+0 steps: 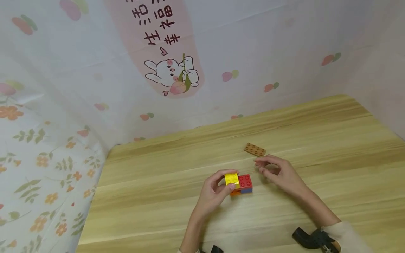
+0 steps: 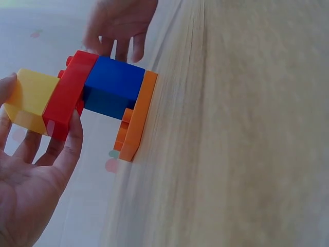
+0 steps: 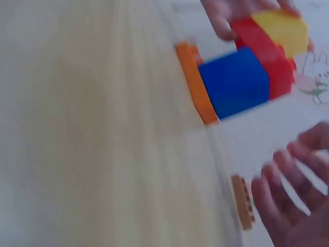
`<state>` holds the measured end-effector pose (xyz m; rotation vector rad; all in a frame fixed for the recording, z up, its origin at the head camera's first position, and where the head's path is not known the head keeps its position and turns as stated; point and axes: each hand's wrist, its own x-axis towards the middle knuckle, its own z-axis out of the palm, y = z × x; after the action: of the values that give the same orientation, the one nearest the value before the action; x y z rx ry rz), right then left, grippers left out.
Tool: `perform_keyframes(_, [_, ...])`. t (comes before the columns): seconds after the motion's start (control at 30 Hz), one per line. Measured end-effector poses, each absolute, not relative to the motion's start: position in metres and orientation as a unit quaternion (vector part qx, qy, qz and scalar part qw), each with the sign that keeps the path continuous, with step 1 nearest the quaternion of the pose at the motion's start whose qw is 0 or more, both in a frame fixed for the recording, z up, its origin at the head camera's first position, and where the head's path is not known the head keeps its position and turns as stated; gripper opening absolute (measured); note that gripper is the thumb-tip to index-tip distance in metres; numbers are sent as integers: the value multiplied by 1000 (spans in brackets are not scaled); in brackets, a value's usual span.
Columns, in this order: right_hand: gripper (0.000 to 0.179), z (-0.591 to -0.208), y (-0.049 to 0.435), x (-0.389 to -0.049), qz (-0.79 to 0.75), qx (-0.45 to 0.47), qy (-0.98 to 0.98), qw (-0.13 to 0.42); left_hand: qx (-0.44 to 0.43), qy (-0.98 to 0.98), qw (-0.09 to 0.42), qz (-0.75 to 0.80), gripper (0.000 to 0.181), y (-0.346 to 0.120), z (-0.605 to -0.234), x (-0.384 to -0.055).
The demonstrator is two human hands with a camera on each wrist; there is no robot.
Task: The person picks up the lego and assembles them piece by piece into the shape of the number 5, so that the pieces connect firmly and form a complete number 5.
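My left hand (image 1: 211,192) grips the yellow brick (image 1: 231,178) on top of a small stack, thumb on one side and fingers on the other. In the left wrist view, some of its fingers also touch the red brick (image 2: 71,95). Beneath the red one sits a blue brick (image 2: 114,85), and lowest is a thin orange plate (image 2: 138,121) with some of its studs bare. My right hand (image 1: 283,174) is to the right of the stack with its fingers loosely bent and holding nothing. Just beyond its fingertips lies a flat brown studded plate (image 1: 254,150).
The stack and the brown plate are on a wood-grain table (image 1: 152,196). A printed white cloth (image 1: 253,45) hangs behind it, and a floral cloth (image 1: 41,168) hangs at the left. Each wrist wears a black device, such as the right wrist mount (image 1: 316,239).
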<state>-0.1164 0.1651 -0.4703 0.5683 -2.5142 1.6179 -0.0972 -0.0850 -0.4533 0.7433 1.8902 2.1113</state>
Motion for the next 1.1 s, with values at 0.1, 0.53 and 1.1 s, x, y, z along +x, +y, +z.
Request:
perform_keyframes(0.1, [24, -468, 171, -127, 457, 148, -870, 113, 256, 640, 100, 717, 33, -84, -454, -97])
perform_keyframes(0.53, [51, -468, 170, -152, 320, 70, -939, 109, 268, 645, 89, 710, 32, -84, -451, -99])
perform_keyframes(1.1, [34, -466, 168, -150, 366, 102, -920, 96, 268, 654, 94, 701, 36, -85, -427, -93])
